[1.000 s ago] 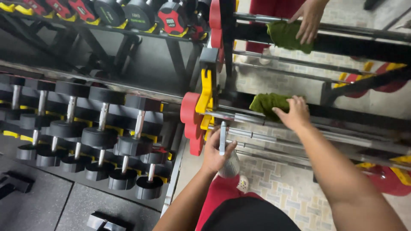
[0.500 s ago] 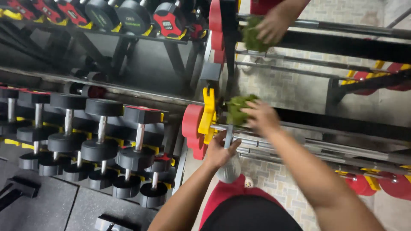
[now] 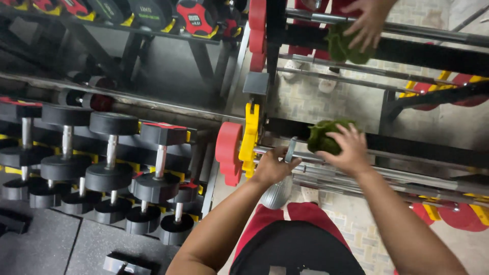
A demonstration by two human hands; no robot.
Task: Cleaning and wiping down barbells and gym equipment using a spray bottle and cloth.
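Dumbbell rack (image 3: 117,153): untouched, far left.
Left hand (image 3: 272,165): clenched on spray bottle (image 3: 279,191), beside yellow collar (image 3: 249,137).
Right hand (image 3: 349,150): grasping green cloth (image 3: 326,136), shifted leftward along barbell (image 3: 407,175); wiping evidently progressing toward rack's end.

We look down on a dumbbell rack (image 3: 127,97) whose sloping shelves carry rows of black dumbbells (image 3: 109,153), with dark rubber floor mats (image 3: 46,244) beneath its lower left corner. Along the rack's top edge sits a row of kettlebells (image 3: 147,12) with red and yellow trim. To the right, pale patterned floor tiles (image 3: 356,224) show between long steel bars (image 3: 407,178).
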